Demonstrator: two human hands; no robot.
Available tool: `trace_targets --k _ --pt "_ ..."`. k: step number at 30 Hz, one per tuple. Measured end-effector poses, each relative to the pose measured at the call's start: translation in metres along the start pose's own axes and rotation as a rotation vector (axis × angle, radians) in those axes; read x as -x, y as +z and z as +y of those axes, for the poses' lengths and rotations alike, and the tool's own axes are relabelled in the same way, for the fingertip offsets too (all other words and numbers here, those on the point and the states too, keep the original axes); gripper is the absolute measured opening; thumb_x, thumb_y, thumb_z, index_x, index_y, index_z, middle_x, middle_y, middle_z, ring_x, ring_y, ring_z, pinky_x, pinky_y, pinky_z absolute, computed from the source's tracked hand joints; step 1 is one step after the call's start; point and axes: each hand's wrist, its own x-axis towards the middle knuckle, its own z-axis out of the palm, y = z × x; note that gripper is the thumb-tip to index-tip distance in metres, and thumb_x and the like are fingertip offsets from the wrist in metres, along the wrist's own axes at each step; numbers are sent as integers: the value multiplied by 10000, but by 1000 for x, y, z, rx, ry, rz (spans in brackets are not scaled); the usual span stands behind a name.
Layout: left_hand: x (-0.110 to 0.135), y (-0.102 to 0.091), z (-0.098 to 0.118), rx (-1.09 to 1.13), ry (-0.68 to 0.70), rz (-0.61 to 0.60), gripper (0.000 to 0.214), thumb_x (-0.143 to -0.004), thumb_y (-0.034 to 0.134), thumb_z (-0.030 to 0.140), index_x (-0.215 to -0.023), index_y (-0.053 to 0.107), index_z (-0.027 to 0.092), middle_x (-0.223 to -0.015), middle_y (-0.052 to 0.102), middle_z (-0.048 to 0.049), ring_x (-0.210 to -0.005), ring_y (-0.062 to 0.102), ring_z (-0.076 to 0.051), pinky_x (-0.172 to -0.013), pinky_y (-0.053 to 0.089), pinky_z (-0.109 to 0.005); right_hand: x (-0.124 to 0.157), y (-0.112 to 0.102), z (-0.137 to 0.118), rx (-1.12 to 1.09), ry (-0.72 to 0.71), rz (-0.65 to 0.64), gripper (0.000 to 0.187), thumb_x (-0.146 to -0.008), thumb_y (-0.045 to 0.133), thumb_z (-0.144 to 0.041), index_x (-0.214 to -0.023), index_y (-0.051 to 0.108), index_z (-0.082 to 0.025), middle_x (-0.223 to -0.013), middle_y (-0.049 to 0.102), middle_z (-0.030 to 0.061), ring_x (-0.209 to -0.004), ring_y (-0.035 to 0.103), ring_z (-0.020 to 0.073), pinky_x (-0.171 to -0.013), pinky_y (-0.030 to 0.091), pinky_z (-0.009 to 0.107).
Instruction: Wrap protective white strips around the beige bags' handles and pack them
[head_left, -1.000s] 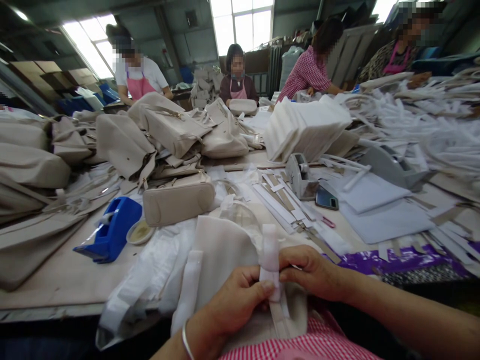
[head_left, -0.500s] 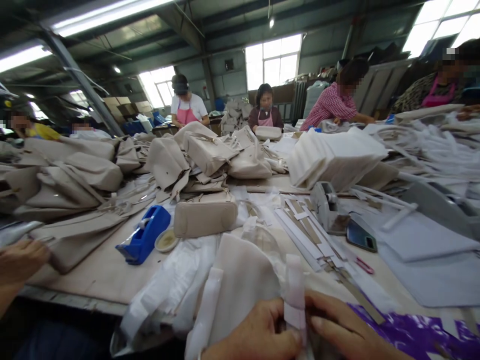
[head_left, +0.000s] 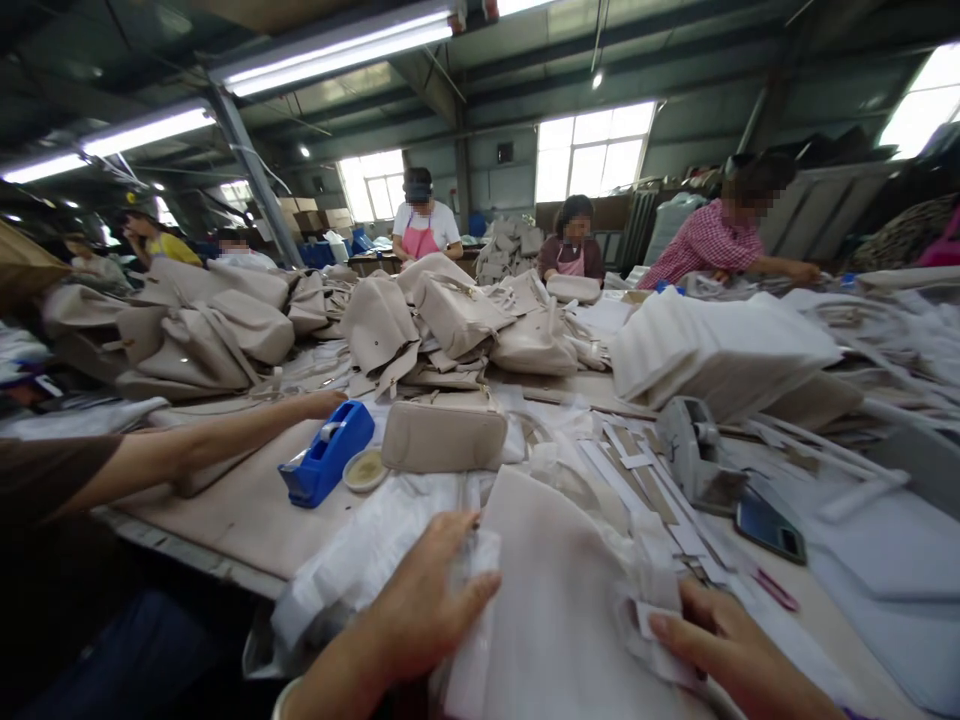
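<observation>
A pale bag in white wrapping [head_left: 555,600] lies right in front of me on the table [head_left: 247,510]. My left hand [head_left: 424,615] rests on its left side, thumb and fingers loosely closed round the end of a white foam-wrapped strap [head_left: 481,552]. At the bottom right my right hand [head_left: 724,655] pinches a crumpled piece of white wrap [head_left: 656,605] at the bag's right edge. Both hands are partly cut off by the frame's lower edge.
From the left, a co-worker's arm reaches over the table, its hand [head_left: 319,404] just behind a blue tape dispenser [head_left: 326,465]. Nearby are a small dish [head_left: 365,469], a beige pouch [head_left: 444,436], a grey tape dispenser [head_left: 694,455], a phone [head_left: 770,530], paper strips and piled beige bags [head_left: 450,310]. Other people work at the far side.
My view has tilted up and left. My hands have parted from the upright wrapped strap: left now on the bag's left side, right at its right edge. The co-worker's arm has reached in.
</observation>
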Motion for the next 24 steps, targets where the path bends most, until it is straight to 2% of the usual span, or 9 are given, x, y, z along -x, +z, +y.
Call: trace_targets --k 3,6,9,12,15,18,19,21,24 --pt "2 32 -28 87 -135 -155 891 -791 621 384 -1553 253 106 -1588 317 -179 -1458 329 -337 -1207 289 -490 -8 -21 2 12 34 -49 387 -779 611 -573 -742 696 -198 -750 690 64 -692 625 221 -599 490 300" --pt "2 58 -40 136 -86 -116 957 -731 644 290 -1572 204 163 -1593 321 -128 -1475 297 -319 -1221 283 -451 -35 -51 -14 -58 11 75 458 -845 531 -606 -785 672 -173 -760 661 71 -651 585 181 -565 439 281" --pt "-1 63 -43 169 -13 -84 997 -689 656 245 -1573 199 178 -1584 343 -117 -1467 310 -329 -1215 302 -451 -79 -66 -42 -47 22 164 453 -880 534 -568 -997 657 -148 -920 711 107 -720 615 161 -598 419 257" --pt "-5 62 -46 179 43 -108 1048 -664 672 238 -1576 164 158 -1578 340 -133 -1459 322 -342 -1211 305 -470 -125 -46 -68 -120 110 -3 461 -897 532 -546 -1136 593 -156 -907 731 87 -711 648 153 -602 411 241" --pt "-7 68 -54 183 59 -106 1053 -675 673 250 -1579 140 172 -1576 339 -124 -1460 327 -318 -1217 287 -460 -160 -4 -84 -176 99 -80 395 -893 544 -512 -1019 613 -145 -715 678 20 -628 619 143 -577 410 234" --pt "-8 74 -66 178 50 -94 1050 -690 669 273 -1578 125 142 -1573 331 -147 -1460 328 -313 -1219 275 -458 -182 25 -98 -233 57 -72 278 -840 626 -399 -924 613 -135 -608 579 -25 -574 570 131 -567 429 238" --pt "-9 74 -70 169 45 -119 1060 -694 677 297 -1578 116 128 -1576 317 -160 -1461 324 -323 -1218 270 -469 -185 29 -103 -252 37 -58 271 -806 662 -342 -970 612 -132 -611 565 -37 -570 556 124 -570 434 237" --pt "-12 66 -75 149 52 -182 1057 -707 703 384 -1574 159 123 -1583 300 -179 -1452 331 -357 -1204 287 -503 -181 28 -112 -292 -25 -21 449 -739 708 -242 -1157 578 -140 -620 529 -73 -570 528 108 -579 432 224" --pt "-23 39 -68 106 125 -86 808 -791 655 521 -1477 439 152 -1527 428 -191 -1401 415 -382 -1155 372 -529 -153 18 -118 -154 -344 -6 642 -728 711 -189 -1338 513 -166 -616 487 -95 -581 505 105 -595 420 224"
